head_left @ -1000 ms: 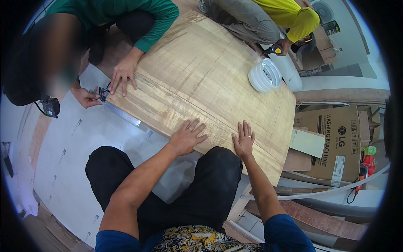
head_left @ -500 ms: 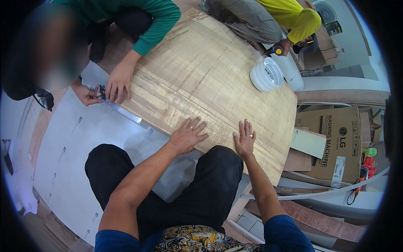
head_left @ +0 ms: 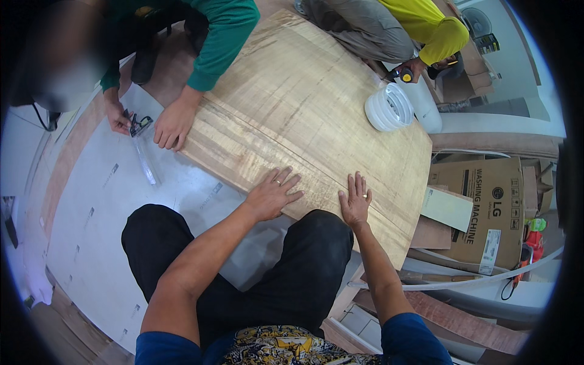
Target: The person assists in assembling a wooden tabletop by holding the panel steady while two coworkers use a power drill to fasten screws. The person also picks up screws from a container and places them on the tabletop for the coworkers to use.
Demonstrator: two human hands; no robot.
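Observation:
A large wooden panel with visible grain stretches out in front of me. Flat on its near edge rests my left hand, fingers spread, with a ring on one finger. My right hand lies on the panel a little farther right, fingers extended, also wearing a ring. Neither hand holds anything. At the panel's left corner, a co-worker in a green sleeve presses one hand on the edge. That person's other hand holds a combination square, its blade apart from the panel.
A white plastic tub stands on the panel's far right. Behind it, a person in a yellow sleeve grips a dark tool. A large cardboard box and wood offcuts lie at the right. White printed sheeting covers the floor at left.
The green-sleeved co-worker has drawn the square away from the panel edge and turned its blade toward me. That person's head has shifted up and left. My hands stay in place.

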